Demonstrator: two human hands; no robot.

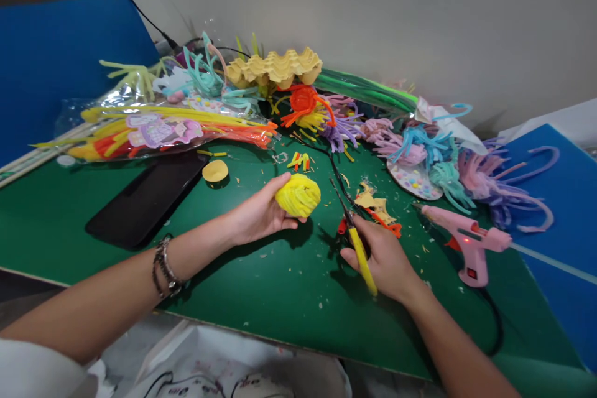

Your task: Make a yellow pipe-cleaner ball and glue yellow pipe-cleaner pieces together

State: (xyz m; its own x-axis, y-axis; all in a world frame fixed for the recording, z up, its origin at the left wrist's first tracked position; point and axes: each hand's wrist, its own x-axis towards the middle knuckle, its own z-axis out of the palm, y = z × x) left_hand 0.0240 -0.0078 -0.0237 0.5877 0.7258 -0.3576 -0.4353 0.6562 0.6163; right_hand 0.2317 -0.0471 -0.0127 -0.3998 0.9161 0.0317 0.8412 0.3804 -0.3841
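A yellow ball of wound fuzzy stems [298, 195] rests in my left hand [263, 211], its fingers wrapped round the underside and the thumb at the top. To the right, my right hand [385, 255] grips a tool with yellow handles and a dark, narrow tip [360, 255], pointing up and away from me. The ball and the tool are apart. Short yellow and orange stem pieces [301, 161] lie on the green table just beyond the ball. Torn tan carton scraps [375, 204] and an orange stem are beyond my right hand.
On the right lies a pink glue gun [466, 239] with a red light and a cable. A black phone [149, 199] and a small tan cup [215, 171] are on the left. Bagged stems [163, 130], an egg carton [280, 68] and colourful stem bundles [420, 149] line the back.
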